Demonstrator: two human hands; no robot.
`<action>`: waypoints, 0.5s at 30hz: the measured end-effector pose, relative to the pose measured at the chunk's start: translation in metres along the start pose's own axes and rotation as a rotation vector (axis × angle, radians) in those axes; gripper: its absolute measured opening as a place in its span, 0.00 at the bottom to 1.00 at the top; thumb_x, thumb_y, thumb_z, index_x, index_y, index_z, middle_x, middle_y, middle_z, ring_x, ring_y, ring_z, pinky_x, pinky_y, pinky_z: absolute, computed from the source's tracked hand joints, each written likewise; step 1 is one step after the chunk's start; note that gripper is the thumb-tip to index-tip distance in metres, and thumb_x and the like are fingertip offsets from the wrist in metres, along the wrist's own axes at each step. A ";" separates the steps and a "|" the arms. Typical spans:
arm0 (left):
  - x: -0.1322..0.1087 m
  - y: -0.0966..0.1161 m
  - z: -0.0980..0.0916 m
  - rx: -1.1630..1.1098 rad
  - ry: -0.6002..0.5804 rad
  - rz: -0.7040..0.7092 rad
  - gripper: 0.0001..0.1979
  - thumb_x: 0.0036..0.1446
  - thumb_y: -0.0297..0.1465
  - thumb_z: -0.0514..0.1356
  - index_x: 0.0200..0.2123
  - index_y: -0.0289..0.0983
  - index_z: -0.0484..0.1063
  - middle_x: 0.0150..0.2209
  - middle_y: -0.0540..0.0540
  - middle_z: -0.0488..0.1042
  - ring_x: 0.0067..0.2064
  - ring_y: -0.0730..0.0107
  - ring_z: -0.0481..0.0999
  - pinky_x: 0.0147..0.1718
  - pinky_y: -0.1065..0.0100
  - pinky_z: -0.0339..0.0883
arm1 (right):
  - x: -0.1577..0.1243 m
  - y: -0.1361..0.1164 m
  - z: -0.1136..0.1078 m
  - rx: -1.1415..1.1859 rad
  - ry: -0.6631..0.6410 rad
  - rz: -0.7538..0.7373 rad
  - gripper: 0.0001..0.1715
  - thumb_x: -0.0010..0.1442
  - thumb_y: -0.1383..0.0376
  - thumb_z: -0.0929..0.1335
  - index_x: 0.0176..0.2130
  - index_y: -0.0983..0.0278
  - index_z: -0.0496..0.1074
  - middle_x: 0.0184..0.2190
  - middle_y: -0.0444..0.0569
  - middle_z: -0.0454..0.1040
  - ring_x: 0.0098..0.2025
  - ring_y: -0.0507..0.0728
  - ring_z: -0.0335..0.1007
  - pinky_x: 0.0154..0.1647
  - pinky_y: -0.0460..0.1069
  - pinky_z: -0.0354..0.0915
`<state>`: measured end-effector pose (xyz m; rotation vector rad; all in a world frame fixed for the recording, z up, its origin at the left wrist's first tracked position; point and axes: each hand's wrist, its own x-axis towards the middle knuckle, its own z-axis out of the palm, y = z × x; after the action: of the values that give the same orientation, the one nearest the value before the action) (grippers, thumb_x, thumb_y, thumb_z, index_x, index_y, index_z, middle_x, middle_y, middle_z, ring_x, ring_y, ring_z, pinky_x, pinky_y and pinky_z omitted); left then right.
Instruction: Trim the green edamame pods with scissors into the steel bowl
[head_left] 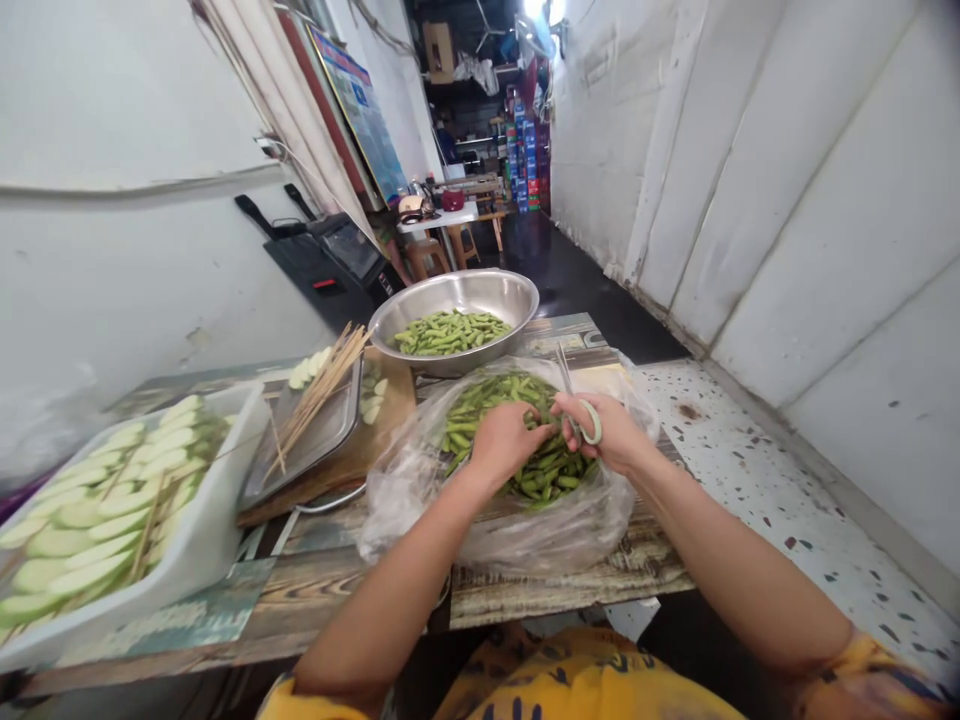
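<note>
An open clear plastic bag (525,540) full of green soybean pods (551,480) lies in front of me on the table. My right hand (611,432) grips a pair of scissors (592,425) with pale green handles, and their blades point up and away from me. Over the pods, my left hand (510,440) has its fingers curled together close to the right hand. What those fingertips pinch, if anything, is too small to make out. Behind the bag stands a steel bowl (517,295) with more pods (454,332) in its bottom.
To the left, a white plastic tub (217,480) holds skewered pale green slices (97,515). Between tub and bag, wooden skewers (319,390) lie across a metal tray (345,405) on a wooden board (394,390). A white wall (825,200) runs along the right.
</note>
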<state>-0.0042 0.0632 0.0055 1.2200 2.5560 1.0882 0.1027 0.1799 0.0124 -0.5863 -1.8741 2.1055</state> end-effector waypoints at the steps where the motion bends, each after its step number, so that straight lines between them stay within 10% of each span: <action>1: 0.003 -0.001 0.002 0.007 -0.012 -0.001 0.09 0.44 0.38 0.63 0.27 0.39 0.77 0.28 0.45 0.76 0.31 0.63 0.71 0.32 0.66 0.58 | 0.001 0.000 -0.001 -0.009 -0.014 0.010 0.25 0.50 0.48 0.69 0.31 0.68 0.69 0.15 0.42 0.66 0.13 0.46 0.60 0.07 0.39 0.46; 7: 0.008 -0.014 -0.001 -0.330 -0.053 -0.143 0.06 0.42 0.33 0.63 0.24 0.36 0.74 0.23 0.50 0.73 0.27 0.70 0.69 0.30 0.70 0.58 | -0.005 -0.004 -0.002 -0.098 -0.183 0.073 0.23 0.50 0.50 0.70 0.30 0.69 0.70 0.14 0.41 0.66 0.13 0.46 0.59 0.07 0.38 0.46; 11: 0.001 -0.021 -0.010 -0.811 -0.186 -0.321 0.07 0.43 0.32 0.61 0.22 0.37 0.65 0.13 0.58 0.56 0.15 0.81 0.51 0.16 0.74 0.43 | -0.010 -0.008 -0.002 -0.179 -0.203 0.086 0.24 0.50 0.49 0.69 0.28 0.68 0.68 0.14 0.41 0.66 0.13 0.46 0.59 0.07 0.39 0.45; 15: -0.006 -0.027 -0.021 -1.096 -0.237 -0.324 0.08 0.43 0.30 0.58 0.21 0.36 0.59 0.16 0.54 0.63 0.13 0.85 0.49 0.14 0.76 0.39 | -0.013 -0.009 -0.004 -0.330 -0.296 0.072 0.25 0.49 0.47 0.69 0.24 0.67 0.66 0.15 0.43 0.68 0.14 0.47 0.60 0.09 0.40 0.48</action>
<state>-0.0253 0.0353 0.0027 0.5524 1.4468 1.7215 0.1150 0.1788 0.0223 -0.4309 -2.4272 2.0297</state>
